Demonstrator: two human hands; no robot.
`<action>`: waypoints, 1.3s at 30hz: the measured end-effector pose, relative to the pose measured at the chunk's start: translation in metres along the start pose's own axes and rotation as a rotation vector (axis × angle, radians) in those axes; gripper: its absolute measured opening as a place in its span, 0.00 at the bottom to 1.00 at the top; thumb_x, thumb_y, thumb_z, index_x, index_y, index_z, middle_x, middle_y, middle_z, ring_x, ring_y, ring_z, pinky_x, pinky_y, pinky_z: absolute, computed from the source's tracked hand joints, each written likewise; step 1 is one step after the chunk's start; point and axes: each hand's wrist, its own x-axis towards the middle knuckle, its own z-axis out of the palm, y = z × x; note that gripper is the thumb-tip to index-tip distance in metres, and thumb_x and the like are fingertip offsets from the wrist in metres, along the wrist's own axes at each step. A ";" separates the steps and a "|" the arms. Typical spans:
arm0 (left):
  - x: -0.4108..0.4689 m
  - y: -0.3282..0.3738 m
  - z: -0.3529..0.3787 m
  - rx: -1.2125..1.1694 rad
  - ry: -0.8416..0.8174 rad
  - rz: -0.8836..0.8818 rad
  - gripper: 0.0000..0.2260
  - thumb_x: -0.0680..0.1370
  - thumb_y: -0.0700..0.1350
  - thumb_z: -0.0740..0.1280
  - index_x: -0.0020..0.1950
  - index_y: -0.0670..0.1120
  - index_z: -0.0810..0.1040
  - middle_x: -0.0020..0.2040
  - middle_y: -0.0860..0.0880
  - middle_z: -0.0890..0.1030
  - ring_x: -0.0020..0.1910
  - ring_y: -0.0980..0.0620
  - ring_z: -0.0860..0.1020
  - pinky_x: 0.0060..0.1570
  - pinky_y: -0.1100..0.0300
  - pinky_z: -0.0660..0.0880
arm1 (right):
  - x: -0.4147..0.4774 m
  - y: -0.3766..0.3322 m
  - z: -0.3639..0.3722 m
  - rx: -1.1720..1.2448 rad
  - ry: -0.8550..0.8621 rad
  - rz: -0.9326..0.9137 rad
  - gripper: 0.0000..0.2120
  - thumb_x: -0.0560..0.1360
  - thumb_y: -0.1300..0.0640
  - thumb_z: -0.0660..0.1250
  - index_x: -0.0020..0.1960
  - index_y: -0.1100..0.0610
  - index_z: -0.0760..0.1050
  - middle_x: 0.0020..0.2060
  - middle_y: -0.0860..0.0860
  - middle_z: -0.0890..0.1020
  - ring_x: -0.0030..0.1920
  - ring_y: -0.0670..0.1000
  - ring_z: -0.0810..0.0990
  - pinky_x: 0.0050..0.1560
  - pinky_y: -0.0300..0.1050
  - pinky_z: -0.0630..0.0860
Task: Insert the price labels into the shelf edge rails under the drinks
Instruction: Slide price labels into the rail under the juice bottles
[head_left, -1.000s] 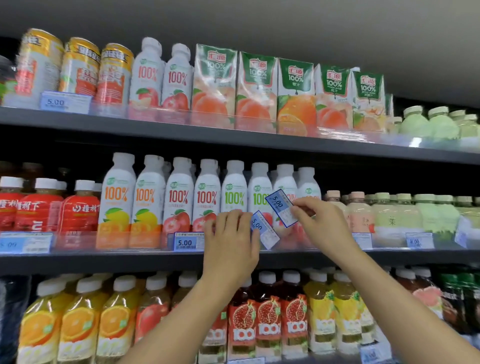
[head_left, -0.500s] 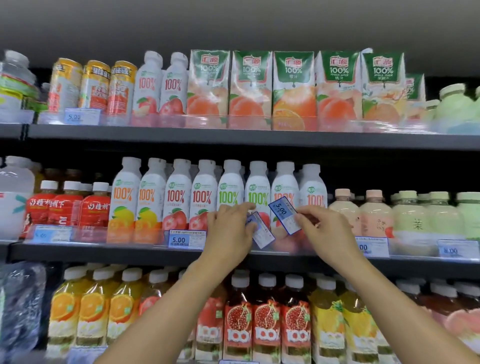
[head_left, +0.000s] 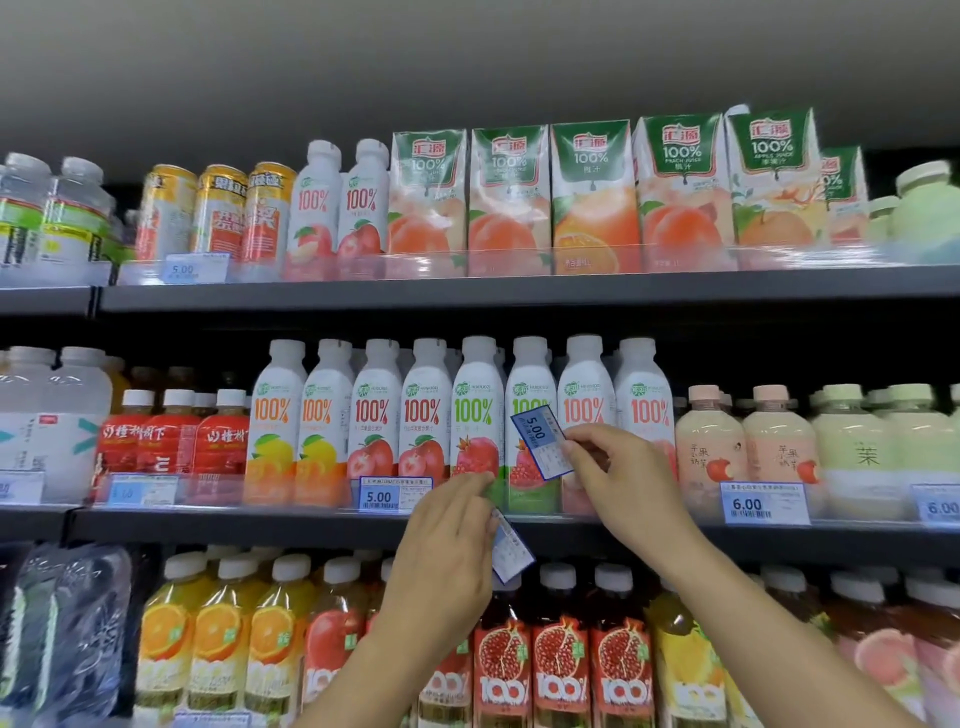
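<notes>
A 5.00 price label is pinched by the right hand, a second label by the left hand; next, the first should probably be lowered into the shelf edge rail.

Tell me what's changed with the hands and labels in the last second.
The left hand has dropped, carrying its spare label from in front of the white bottles to below the middle shelf edge. The right hand keeps pinching its 5.00 label before those bottles. Neither label is in the rail.
</notes>
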 end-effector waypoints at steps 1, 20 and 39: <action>-0.001 -0.001 0.002 0.036 0.000 0.027 0.08 0.83 0.43 0.61 0.57 0.42 0.77 0.68 0.46 0.76 0.69 0.46 0.72 0.70 0.50 0.66 | 0.000 0.000 0.002 -0.008 0.006 -0.002 0.06 0.78 0.56 0.67 0.51 0.52 0.83 0.44 0.43 0.84 0.45 0.40 0.80 0.44 0.30 0.73; 0.004 0.010 -0.002 0.105 -0.024 0.005 0.03 0.80 0.44 0.64 0.51 0.47 0.70 0.63 0.45 0.71 0.64 0.42 0.69 0.56 0.45 0.69 | 0.001 -0.006 0.021 -0.125 -0.049 -0.138 0.08 0.78 0.59 0.67 0.56 0.52 0.82 0.46 0.45 0.82 0.48 0.44 0.78 0.50 0.42 0.76; 0.005 0.002 0.002 -0.008 0.051 -0.031 0.08 0.83 0.46 0.56 0.56 0.47 0.73 0.61 0.50 0.73 0.64 0.49 0.71 0.61 0.55 0.63 | -0.013 -0.012 0.023 -0.495 -0.273 -0.353 0.14 0.76 0.60 0.66 0.61 0.54 0.81 0.47 0.50 0.75 0.48 0.51 0.72 0.44 0.48 0.75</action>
